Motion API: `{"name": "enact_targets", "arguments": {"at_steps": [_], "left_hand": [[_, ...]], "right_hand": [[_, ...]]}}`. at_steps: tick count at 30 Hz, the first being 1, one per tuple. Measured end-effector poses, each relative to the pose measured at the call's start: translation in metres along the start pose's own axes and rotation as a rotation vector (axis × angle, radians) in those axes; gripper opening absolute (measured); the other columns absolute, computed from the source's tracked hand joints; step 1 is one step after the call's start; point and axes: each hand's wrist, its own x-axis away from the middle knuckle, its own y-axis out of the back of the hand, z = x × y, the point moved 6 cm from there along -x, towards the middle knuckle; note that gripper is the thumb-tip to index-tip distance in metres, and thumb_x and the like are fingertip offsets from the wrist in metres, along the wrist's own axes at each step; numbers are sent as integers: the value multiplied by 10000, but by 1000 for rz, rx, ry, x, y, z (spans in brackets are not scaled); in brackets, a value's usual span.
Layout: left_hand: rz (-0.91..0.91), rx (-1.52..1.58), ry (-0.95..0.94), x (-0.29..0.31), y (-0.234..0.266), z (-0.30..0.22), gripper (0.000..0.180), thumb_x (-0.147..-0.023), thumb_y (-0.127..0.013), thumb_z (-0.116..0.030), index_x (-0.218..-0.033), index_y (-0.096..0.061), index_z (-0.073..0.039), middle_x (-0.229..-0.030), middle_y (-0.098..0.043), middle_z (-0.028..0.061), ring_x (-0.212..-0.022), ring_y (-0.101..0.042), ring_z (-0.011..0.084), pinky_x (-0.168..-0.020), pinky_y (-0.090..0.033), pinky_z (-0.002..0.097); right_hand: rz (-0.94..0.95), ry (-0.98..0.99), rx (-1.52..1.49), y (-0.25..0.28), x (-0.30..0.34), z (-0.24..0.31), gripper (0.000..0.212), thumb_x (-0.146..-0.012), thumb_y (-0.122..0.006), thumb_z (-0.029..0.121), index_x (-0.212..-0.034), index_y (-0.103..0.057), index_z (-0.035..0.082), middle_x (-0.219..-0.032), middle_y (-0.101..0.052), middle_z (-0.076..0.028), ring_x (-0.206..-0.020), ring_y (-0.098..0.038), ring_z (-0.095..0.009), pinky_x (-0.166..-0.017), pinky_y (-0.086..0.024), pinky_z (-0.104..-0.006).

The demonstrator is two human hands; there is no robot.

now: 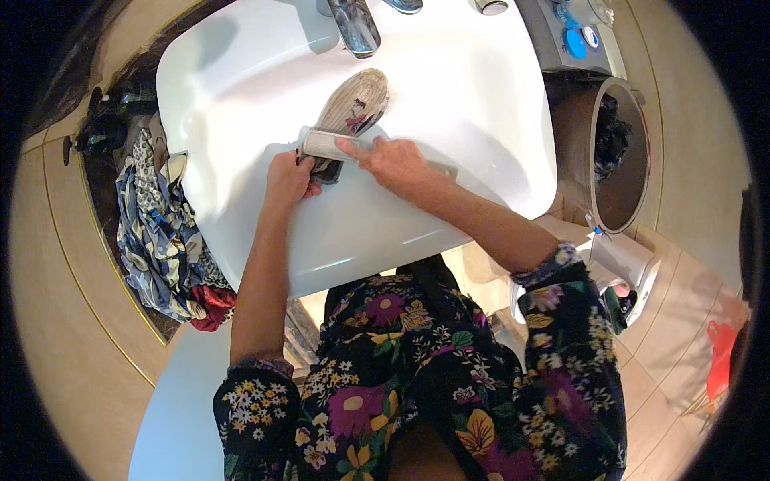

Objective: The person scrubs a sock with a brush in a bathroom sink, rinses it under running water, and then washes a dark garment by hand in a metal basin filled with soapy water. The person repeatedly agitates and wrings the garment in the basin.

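Note:
A shoe (346, 104) with a pale, ribbed, stained sole lies in the white washbasin (473, 104), its rounded end pointing away toward the tap. My left hand (287, 180) grips the shoe's near end, where a dark part shows beside the fingers. In my right hand (395, 164) is a white, oblong scrubbing brush (322, 144), laid across the sole close to my left hand. The fingers of that hand are closed on the brush's right end, with one finger stretched along it. Its bristles are hidden underneath.
A chrome tap (357, 30) stands at the basin's back. Crumpled patterned clothes (160, 232) lie left of the basin. On the right are a brown bin (589, 152) with a black bag, a white container (626, 264) and a red plastic bag (719, 357).

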Motion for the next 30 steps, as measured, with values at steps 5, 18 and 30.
{"name": "enact_targets", "arguments": {"at_steps": [5, 18, 30], "left_hand": [[57, -49, -82, 0, -10, -20, 225, -837, -496, -143, -755, -583, 47, -514, -572, 99, -407, -561, 162, -406, -468, 295], [122, -91, -14, 2, -6, -14, 203, -821, -543, -159, -785, -596, 33, -588, -580, 108, -448, -559, 165, -449, -457, 310], [-732, -591, -510, 38, 37, -98, 278, -813, -553, -273, -987, -589, -60, -1044, -561, 120, -873, -575, 303, -731, -471, 386]], "right_hand": [[-167, -248, 137, 57, 18, -82, 397, -880, -504, 283, -1271, -440, 289, -785, -614, -125, -646, -614, -230, -547, -508, -349], [-224, -248, 118, 27, 10, -77, 529, -873, -501, 206, -1347, -277, 283, -707, -611, -127, -612, -620, -275, -539, -502, -390], [46, -221, -533, 53, 109, -62, 413, -873, -516, 172, -1280, -459, 208, -978, -621, -170, -841, -621, -274, -792, -460, -372]]}}
